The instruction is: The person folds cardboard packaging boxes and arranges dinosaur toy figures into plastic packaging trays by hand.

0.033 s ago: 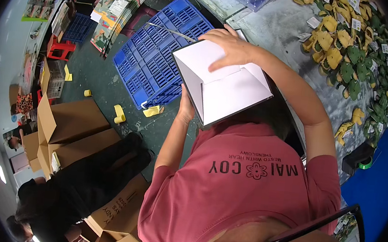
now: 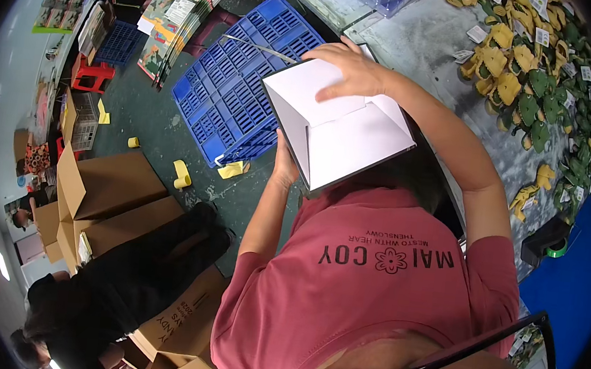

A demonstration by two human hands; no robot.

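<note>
Touching the left edge of the white-lined box (image 2: 356, 148), the left hand (image 2: 284, 165) sits just left of the center of the frame, with the wrist toward the lower edge; most of its fingers are hidden behind the box wall, so its degree of closure cannot be told. The right hand (image 2: 354, 74) reaches across the upper part of the box from the right, with the thumb set apart from the fingers in a spread position over the white inner faces; whether the thumb presses on the panel cannot be told. The box is at the upper center of the frame, tilted, with its open side toward the camera and folded white panels visible inside its dark rim. A blue plastic crate (image 2: 231, 72) lies just beyond the box, to its upper left. A stack of printed sheets (image 2: 179, 20) is at the upper left. At the upper right, yellow soft pieces (image 2: 507, 87) and green soft pieces (image 2: 589, 131) with white tags lie on a gray table (image 2: 422, 54). Brown cartons (image 2: 121, 185) occupy the left of the frame, above a co-worker in dark clothing (image 2: 100, 294) at the lower left.
</note>
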